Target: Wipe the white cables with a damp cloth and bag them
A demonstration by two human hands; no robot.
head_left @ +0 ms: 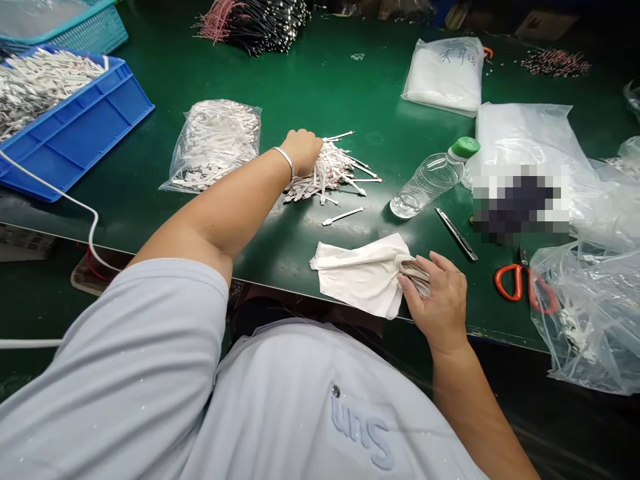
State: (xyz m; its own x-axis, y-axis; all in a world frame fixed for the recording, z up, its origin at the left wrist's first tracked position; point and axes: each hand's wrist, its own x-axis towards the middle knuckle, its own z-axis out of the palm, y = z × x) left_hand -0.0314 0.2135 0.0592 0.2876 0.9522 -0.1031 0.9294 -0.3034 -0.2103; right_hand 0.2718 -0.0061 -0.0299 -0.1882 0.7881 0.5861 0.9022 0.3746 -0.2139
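Observation:
Beside a loose pile of white connector leads, my left hand is curled with its fingertips hidden; what it grips cannot be made out. One white lead lies apart in front of the pile. Near the table's front edge, my right hand has thumb and fingers round a folded pale bundle. A white cloth lies against that bundle's left end and hangs slightly over the edge. Left of the pile sits a clear bag full of white leads.
A blue crate of leads stands at the left. Right of the pile are a tilted bottle with a green cap, a cutter knife, orange-handled scissors and clear plastic bags. Dark cables lie at the back.

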